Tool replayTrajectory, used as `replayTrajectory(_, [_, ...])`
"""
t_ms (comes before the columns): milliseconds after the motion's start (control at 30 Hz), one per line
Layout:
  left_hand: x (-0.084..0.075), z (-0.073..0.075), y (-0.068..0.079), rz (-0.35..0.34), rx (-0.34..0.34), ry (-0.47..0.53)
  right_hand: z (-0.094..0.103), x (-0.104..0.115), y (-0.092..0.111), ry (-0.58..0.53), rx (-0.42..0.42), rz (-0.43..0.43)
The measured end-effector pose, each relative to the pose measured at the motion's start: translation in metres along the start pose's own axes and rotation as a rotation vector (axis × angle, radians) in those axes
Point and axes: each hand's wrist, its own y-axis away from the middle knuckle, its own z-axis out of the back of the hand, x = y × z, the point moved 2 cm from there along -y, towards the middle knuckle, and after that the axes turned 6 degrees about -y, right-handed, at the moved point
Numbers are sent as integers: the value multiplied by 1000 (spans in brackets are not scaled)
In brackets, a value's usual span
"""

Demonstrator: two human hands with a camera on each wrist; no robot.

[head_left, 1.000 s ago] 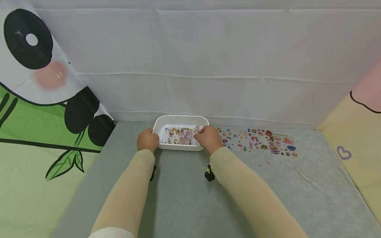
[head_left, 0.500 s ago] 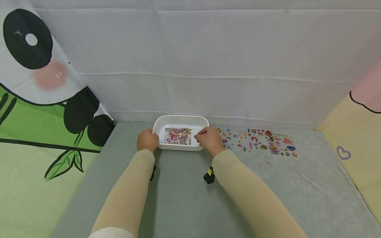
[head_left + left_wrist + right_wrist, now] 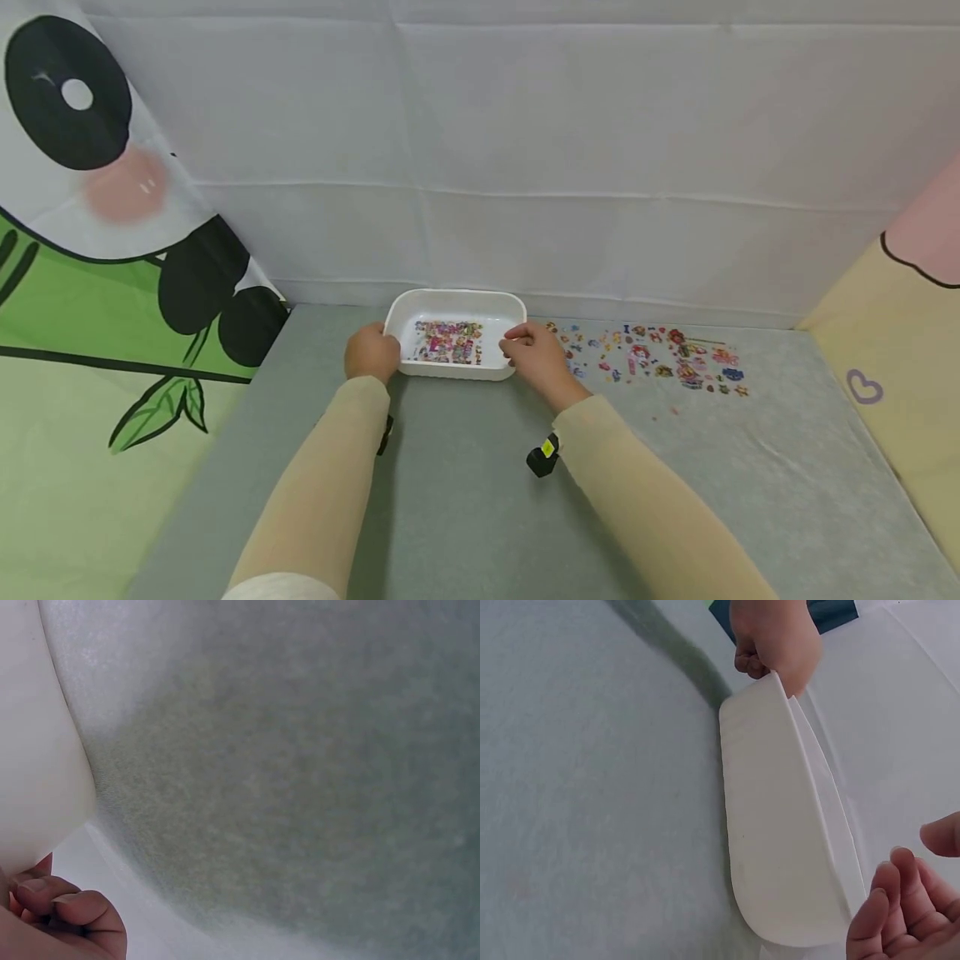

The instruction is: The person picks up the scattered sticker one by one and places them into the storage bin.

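Note:
A white plastic tray (image 3: pixel 454 372) stands on the grey cloth near the back wall. My left hand (image 3: pixel 372 353) grips its left end, thumb at the rim; in the right wrist view that left hand (image 3: pixel 775 637) holds the tray's far corner. Small colourful cartoon stickers (image 3: pixel 448 342) lie in a rectangular block on the tray floor. My right hand (image 3: pixel 537 358) hovers at the right rim. In the right wrist view, the right hand (image 3: pixel 911 907) has its fingers loosely bent, thumb apart, nothing between them.
More colourful cartoon stickers (image 3: pixel 664 371) lie spread on the grey table cloth (image 3: pixel 465 500) right of the tray. A white cloth wall (image 3: pixel 525 167) rises directly behind. Printed cartoon sheets hang at the left (image 3: pixel 75 333) and right sides.
My right hand has let go of a clear sticker sheet, which now lies flat in the tray, and has drawn back to the right with its fingers parted. My left hand stays on the tray.

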Motion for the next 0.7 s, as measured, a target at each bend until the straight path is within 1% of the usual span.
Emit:
replayTrajectory(167, [0,2,3,-21,-2,4,12,-1,6,-35,35,0])
replayTrajectory(267, [-1,3,4,-16,-6,5,22,-3,8,-24,50,12])
replayTrajectory(400, [-1,4,5,-14,-6,-1,36,-7,9,41,64,33])
replayTrajectory(500, [-1,5,5,-11,-6,-4,48,-9,8,98,97,37])
replayTrajectory(633, [-1,6,5,-13,-9,-5,67,-15,2,169,134,50])
replayTrajectory(700, [-1,5,5,-16,-11,-6,79,-18,-3,225,132,60])
